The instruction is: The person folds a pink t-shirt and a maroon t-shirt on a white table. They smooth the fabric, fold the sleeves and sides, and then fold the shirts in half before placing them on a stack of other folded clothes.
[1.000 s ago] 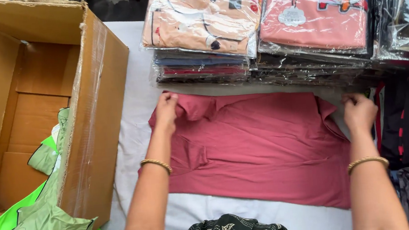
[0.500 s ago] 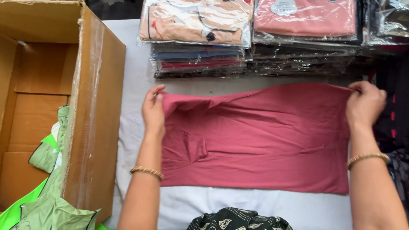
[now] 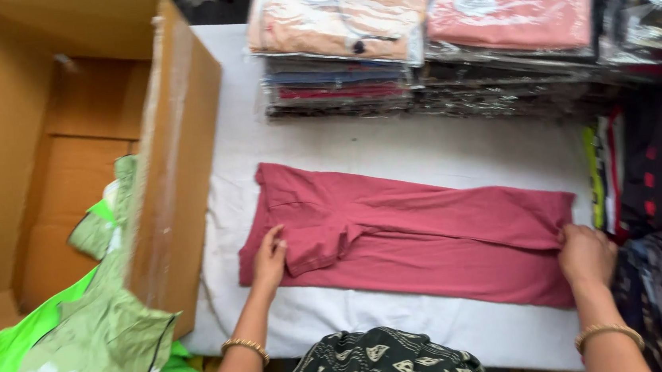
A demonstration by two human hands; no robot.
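White cloth covered the worktop (image 3: 423, 142), which ran from a large open cardboard box (image 3: 178, 167) at its left edge to heaps of dark and striped clothes (image 3: 650, 182) at its right edge. Along the far edge were seen stacks of garments packed in clear bags (image 3: 421, 34), a peach one on top at the left and a pink one beside it. Green plastic bags (image 3: 97, 342) were spilled out of the box at the near left corner.

A dusty-red garment (image 3: 415, 234) was laid across the middle of the worktop as a long folded band. The left hand (image 3: 269, 259) was pressed flat on its left end, fingers spread over a small folded flap. The right hand (image 3: 586, 255) was closed on the cloth at the right end, pinching the edge. A thin bangle was worn on each wrist.

Much was blurred by camera motion, so the prints on the bagged garments could not be made out. The far stacks and the box were cut off by the frame, and the near edge of the worktop was partly hidden by a dark patterned garment (image 3: 379, 365) worn by the person.

Compared with half a second earlier, the garment had been folded narrower, and both hands had been brought from its far corners to its near edge.
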